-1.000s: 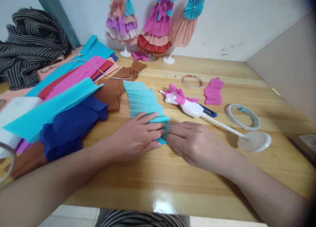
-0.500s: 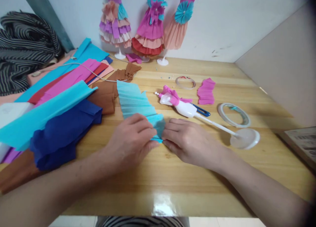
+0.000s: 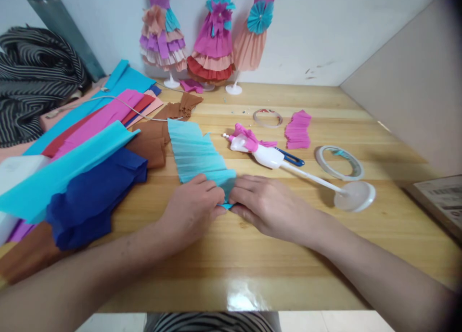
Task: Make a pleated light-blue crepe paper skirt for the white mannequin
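A light blue sheet of crepe paper [image 3: 197, 151] lies on the wooden table, its near edge folded into narrow pleats. My left hand [image 3: 197, 202] pinches that near edge, fingers curled over it and thumb underneath. Close beside it, my right hand [image 3: 265, 202] grips the same folded edge from the right. Only a small strip of the fold shows between the two thumbs. Just beyond my right hand, a white mannequin on a stand [image 3: 269, 156] lies on its side, with pink crepe paper [image 3: 249, 137] around its upper part.
Stacked crepe paper [image 3: 97, 120] and a crumpled dark blue piece [image 3: 97, 195] cover the left side. Three mannequins in paper dresses [image 3: 212, 43] stand by the wall. On the right are a tape roll [image 3: 339, 163], a pink strip [image 3: 298, 130] and a blue-handled tool [image 3: 290, 157].
My hands have drawn closer together along the folded edge, and less of the pleated strip shows between them. The whole view has shifted slightly.
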Demonstrator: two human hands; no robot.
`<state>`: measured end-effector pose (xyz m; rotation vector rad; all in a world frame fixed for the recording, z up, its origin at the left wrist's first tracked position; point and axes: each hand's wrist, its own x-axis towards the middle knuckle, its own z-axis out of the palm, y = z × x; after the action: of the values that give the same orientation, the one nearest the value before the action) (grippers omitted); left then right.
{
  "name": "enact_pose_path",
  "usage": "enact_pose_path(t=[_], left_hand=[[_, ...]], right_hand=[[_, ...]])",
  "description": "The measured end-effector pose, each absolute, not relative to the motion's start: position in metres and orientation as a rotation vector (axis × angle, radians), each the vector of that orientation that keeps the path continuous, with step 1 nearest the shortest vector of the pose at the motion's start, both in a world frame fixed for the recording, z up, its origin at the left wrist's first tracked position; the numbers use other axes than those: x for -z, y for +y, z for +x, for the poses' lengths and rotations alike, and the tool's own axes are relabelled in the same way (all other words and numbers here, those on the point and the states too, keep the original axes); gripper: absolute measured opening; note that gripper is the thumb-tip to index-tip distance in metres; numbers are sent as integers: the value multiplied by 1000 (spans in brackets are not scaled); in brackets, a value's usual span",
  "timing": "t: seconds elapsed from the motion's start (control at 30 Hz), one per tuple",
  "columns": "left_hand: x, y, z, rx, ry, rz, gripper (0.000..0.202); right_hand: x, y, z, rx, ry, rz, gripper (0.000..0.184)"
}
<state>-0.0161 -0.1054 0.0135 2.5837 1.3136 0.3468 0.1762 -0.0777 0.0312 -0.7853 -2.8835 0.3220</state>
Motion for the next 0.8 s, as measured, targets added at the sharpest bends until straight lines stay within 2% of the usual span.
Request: enact_pose_path(t=[0.17, 0.43, 0.8], left_hand=[[-13, -107, -19, -373, 1338, 2549, 15], [-19, -118, -17, -353, 1376, 2738, 20], [-20, -119, -19, -369, 1419, 2850, 20]], right_hand=[[-32, -78, 177, -409, -2876, -868, 13], [-29, -85, 171, -232, -2864, -897, 11], [-29, -84, 171, -439, -2760, -936, 14]])
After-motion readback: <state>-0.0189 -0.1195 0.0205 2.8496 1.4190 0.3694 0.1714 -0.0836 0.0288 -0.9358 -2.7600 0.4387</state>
